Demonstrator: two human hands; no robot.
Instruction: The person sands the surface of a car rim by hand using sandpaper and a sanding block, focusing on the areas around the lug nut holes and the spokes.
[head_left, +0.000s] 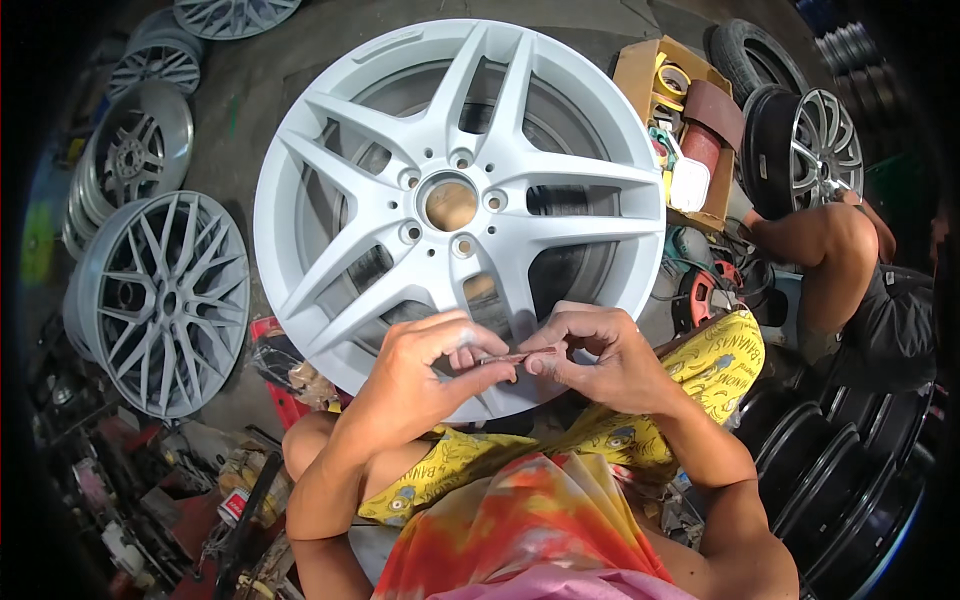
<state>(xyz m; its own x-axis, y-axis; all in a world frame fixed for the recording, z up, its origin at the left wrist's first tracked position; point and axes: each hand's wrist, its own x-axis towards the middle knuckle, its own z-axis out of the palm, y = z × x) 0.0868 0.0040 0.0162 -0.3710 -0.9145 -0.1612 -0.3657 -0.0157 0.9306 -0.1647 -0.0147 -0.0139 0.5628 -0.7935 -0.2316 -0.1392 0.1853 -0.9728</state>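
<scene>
Between my two hands is a small folded reddish-brown piece, likely sandpaper (537, 352). My left hand (442, 356) pinches its left end between thumb and fingers, and my right hand (592, 349) pinches the right end. Pale dust coats the fingertips. Both hands are over the near rim of a large alloy wheel (360, 176), which lies face up before me. Its paired spokes and rim are a matte whitish grey. Through the round centre bore a tan surface shows. What supports the wheel is mostly hidden beneath it.
A cardboard box (637, 71) at upper right holds tape rolls (671, 81) and a reddish abrasive roll (701, 142). A red and black power tool (705, 292) lies below it. Grey wheels (169, 300) stand at left. At right another person's knee (847, 232) is close by a dark wheel (772, 150).
</scene>
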